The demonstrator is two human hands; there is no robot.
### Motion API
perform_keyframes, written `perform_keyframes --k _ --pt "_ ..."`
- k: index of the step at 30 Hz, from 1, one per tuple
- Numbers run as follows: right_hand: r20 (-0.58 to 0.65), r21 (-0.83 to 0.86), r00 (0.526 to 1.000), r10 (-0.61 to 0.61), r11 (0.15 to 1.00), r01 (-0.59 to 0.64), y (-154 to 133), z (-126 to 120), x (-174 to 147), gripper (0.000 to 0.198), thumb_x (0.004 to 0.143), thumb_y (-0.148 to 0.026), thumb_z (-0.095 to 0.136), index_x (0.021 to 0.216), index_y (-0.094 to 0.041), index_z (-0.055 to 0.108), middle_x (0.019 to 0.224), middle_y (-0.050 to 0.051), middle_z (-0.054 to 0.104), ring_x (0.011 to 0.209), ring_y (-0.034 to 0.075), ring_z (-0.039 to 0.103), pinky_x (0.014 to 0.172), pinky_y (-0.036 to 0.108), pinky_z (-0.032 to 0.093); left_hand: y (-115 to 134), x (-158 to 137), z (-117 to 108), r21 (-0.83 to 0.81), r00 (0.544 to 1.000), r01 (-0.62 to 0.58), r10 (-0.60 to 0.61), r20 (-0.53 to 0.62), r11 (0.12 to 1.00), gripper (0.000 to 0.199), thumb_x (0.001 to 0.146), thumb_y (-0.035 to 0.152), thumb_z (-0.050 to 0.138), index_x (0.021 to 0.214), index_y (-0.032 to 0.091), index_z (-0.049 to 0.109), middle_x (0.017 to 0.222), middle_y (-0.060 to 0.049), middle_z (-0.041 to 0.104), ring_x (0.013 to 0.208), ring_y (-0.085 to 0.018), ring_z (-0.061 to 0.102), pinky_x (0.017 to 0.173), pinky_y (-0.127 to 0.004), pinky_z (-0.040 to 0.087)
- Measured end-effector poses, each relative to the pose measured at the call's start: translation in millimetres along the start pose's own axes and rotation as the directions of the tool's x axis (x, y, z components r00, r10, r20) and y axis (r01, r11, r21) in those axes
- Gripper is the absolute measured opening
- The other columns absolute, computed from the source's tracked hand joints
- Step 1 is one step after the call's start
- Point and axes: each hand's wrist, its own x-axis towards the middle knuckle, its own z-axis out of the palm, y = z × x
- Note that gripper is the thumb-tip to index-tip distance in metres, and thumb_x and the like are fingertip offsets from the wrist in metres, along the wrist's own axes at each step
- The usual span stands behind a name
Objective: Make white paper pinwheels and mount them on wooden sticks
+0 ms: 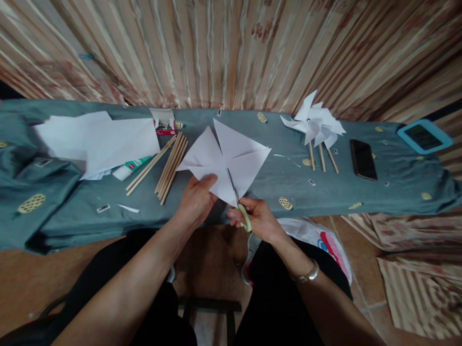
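A white square of paper (242, 141), slit inward from its corners, is held over the front of the cloth-covered table. My left hand (198, 198) pinches its lower left edge, thumb on top. In my right hand (260, 218) are scissors with pale green handles (245, 218); my fingers are in the loops. The blades lie at the paper's lower corner, pointing toward its middle along a slit. Left of the paper lies a bundle of wooden sticks (172, 168). Several finished paper pinwheels (312, 120) on sticks rest to the right.
On the left are a stack of white sheets (99, 143), a green-and-white tube (132, 167) and an open red box of small metal pieces (165, 126). A dark phone (363, 159) and a blue-framed device (425, 136) lie right. A plastic bag (323, 239) hangs below the table edge.
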Motion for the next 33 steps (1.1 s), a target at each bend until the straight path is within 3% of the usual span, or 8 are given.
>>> perform_keyframes --k 12,23,33 --pt "-0.036 0.003 0.999 0.007 1.000 -0.007 -4.3 3.5 0.0 0.045 0.052 -0.055 0.086 0.063 -0.016 0.066 0.049 -0.002 0.062 0.044 0.009 0.055 0.042 0.018 0.043 0.9 -2.3 3.4 0.004 1.000 0.009 -0.009 -0.001 1.000 0.006 0.069 0.015 0.062 0.076 0.016 0.063 0.072 -0.004 0.070 0.092 -0.024 0.067 0.086 -0.037 0.051" --pt "-0.023 0.009 1.000 -0.010 1.000 0.011 -1.6 3.4 1.4 0.041 0.056 -0.051 0.086 0.063 -0.016 0.066 0.049 -0.003 0.061 0.044 0.008 0.053 0.043 0.018 0.042 -0.3 -1.9 1.0 -0.003 1.000 0.003 -0.003 0.021 1.000 0.009 0.067 0.018 0.066 0.075 0.018 0.061 0.075 -0.004 0.070 0.094 -0.025 0.068 0.085 -0.037 0.052" --pt "-0.024 -0.011 1.000 -0.009 1.000 0.008 -3.0 3.7 1.1 0.042 0.056 -0.052 0.085 0.063 -0.016 0.064 0.050 -0.003 0.062 0.046 0.008 0.055 0.043 0.017 0.041 -0.5 -2.2 1.0 0.006 1.000 0.003 -0.003 -0.003 1.000 0.011 0.064 0.019 0.067 0.071 0.016 0.060 0.071 -0.002 0.069 0.081 -0.021 0.068 0.075 -0.031 0.052"
